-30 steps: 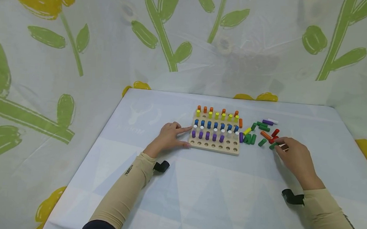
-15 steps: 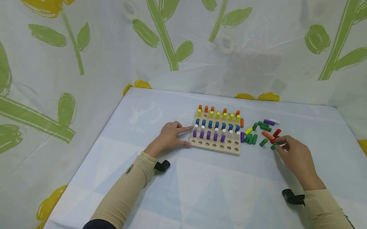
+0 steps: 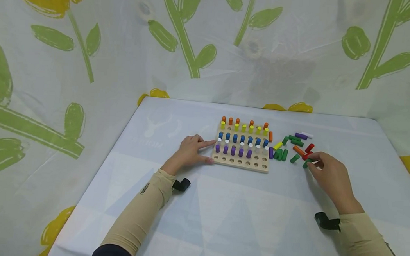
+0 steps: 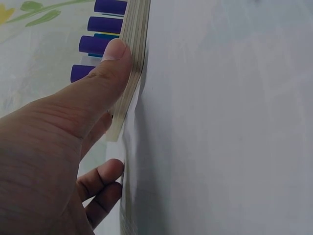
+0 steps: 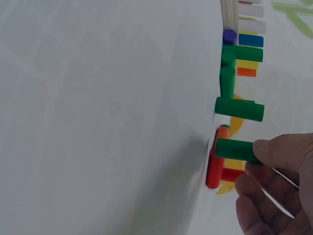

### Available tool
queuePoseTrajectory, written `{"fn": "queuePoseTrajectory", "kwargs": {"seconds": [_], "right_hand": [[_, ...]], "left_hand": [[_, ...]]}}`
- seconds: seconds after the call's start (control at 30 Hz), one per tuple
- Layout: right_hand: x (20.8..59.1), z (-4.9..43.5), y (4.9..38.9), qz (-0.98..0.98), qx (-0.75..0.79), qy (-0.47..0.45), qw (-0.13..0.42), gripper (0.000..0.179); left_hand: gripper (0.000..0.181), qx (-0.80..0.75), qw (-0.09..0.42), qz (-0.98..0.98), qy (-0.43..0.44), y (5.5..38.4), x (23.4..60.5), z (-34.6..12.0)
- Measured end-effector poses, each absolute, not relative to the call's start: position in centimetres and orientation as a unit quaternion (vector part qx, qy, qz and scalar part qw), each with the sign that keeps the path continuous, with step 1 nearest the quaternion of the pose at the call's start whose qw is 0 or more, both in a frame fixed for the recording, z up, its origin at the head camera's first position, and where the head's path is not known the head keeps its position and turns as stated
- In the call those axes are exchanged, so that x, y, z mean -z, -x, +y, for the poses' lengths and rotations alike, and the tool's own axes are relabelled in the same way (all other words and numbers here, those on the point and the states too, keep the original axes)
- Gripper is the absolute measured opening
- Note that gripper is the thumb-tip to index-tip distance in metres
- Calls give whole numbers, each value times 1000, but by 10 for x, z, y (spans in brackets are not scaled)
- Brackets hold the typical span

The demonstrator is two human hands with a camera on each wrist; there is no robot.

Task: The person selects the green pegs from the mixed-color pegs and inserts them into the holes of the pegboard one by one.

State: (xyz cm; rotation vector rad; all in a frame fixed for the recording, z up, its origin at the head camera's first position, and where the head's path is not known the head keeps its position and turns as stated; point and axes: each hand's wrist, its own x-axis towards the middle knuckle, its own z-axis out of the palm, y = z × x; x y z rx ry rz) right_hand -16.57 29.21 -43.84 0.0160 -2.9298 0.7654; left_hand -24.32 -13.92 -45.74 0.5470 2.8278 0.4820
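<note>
A wooden pegboard (image 3: 239, 166) bears rows of orange, yellow, blue, white and purple pegs (image 3: 240, 152); the front row of holes has no pegs. My left hand (image 3: 189, 150) rests at the board's left side, index finger straight against the edge and thumb at the near corner. In the left wrist view the thumb (image 4: 112, 61) lies on the board's edge, other fingers loosely bent below. To the right, my right hand (image 3: 330, 178) pinches a green peg (image 5: 232, 149) by one end, between thumb and fingers, close beside red pegs (image 5: 213, 169).
Loose pegs lie right of the board: several green ones (image 3: 284, 155), a yellow peg (image 3: 278, 145), a purple peg (image 3: 301, 136), a white peg (image 3: 307, 134) and an orange peg (image 3: 298, 150). Another orange peg (image 3: 270, 136) is against the board's right edge. A flowered cloth (image 3: 282, 70) hangs behind the table.
The green peg in my right hand has tipped to a steeper angle, while that hand stays in nearly the same spot. The left hand keeps its place at the board.
</note>
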Motion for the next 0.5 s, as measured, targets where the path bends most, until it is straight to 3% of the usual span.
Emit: {"fn": "queuePoseTrajectory", "kwargs": {"seconds": [0.5], "right_hand": [[433, 281, 158, -962, -257, -28, 84, 25]], "left_hand": [[84, -171, 105, 962, -186, 243, 459, -139]]}}
